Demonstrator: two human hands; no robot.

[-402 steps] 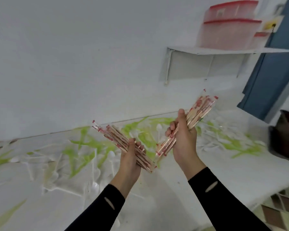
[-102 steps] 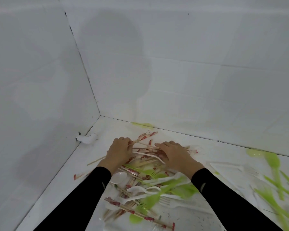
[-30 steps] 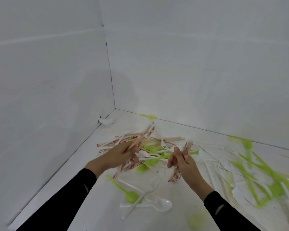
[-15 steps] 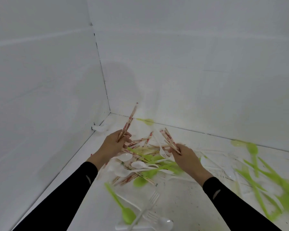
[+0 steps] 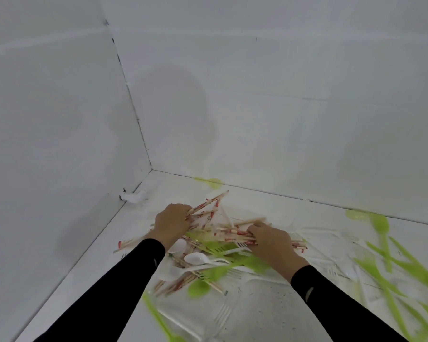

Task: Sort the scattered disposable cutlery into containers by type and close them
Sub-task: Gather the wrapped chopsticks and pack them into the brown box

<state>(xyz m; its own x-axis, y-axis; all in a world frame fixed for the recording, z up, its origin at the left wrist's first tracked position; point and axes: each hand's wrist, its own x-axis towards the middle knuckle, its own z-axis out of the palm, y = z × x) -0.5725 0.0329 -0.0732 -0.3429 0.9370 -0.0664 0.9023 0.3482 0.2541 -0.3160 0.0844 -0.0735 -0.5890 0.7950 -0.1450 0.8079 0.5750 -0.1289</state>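
Two grips are down in one mixed heap on the white bench (image 5: 269, 317), close to the corner where two white walls meet. The left grip (image 5: 174, 219) is clenched round a few thin wooden chopsticks in wrappers with red marks (image 5: 215, 198), and their far ends point up toward the back wall. The right grip (image 5: 269, 239) is curled over more of the same chopsticks, which lie flat on top of the heap.

Much can go wrong from here. The chopsticks are crossed with white plastic spoons (image 5: 195, 257) and lime green plastic forks (image 5: 218, 249). If a bunch is pulled up fast, a spoon or fork may be hooked and dragged along. Then the wrong kind may be dropped in with the chopsticks, and the sorting is spoiled.

The wrappers look smooth, so a stick may slide out of a full grip and be lost back into the heap. The sticks in the left grip are fanned out, not lined up, so some may be held only at one end and tip out.

No container is seen in this view, so each bunch has to be carried some way. Light pieces near the front, like the white plastic fork (image 5: 223, 314), may be knocked off the bench by a sleeve.
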